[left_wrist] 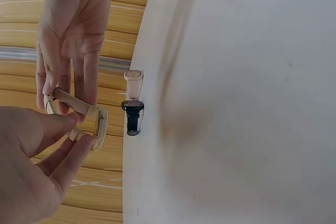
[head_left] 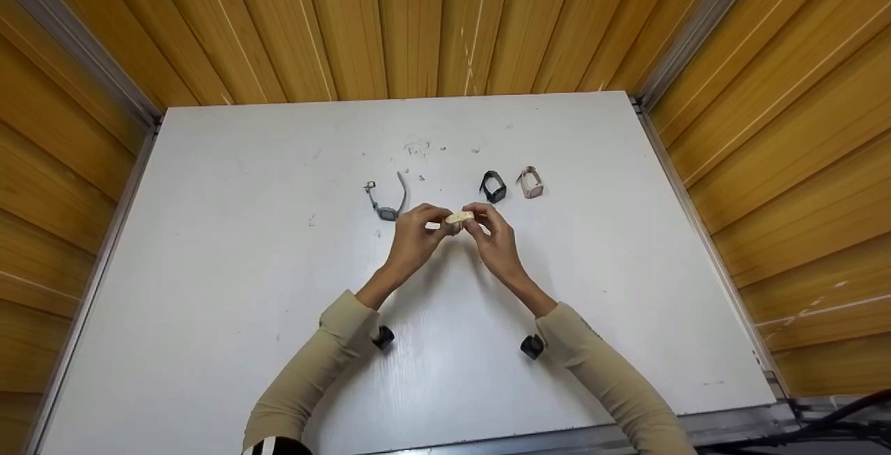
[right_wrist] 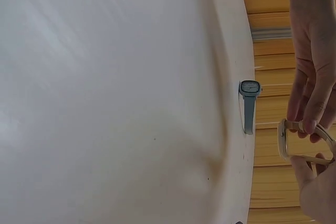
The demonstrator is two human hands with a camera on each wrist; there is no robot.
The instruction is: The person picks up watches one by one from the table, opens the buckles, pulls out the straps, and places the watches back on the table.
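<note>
A cream wristwatch (head_left: 459,218) is held up between both hands over the middle of the white table. My left hand (head_left: 413,238) pinches it from the left, with thumb and fingers on the strap close to the case (left_wrist: 102,128). From the other side my right hand (head_left: 497,241) pinches the strap. The strap curves round into a loop in both wrist views, and the case (right_wrist: 282,139) is seen edge-on there. Fingers hide part of the strap.
Beyond my left hand lies a grey-blue watch (head_left: 388,213), its strap spread open. A black watch (head_left: 494,187) and a pale pink watch (head_left: 532,184) stand side by side past my right hand. Wood-patterned walls (head_left: 411,24) border the white table (head_left: 243,246).
</note>
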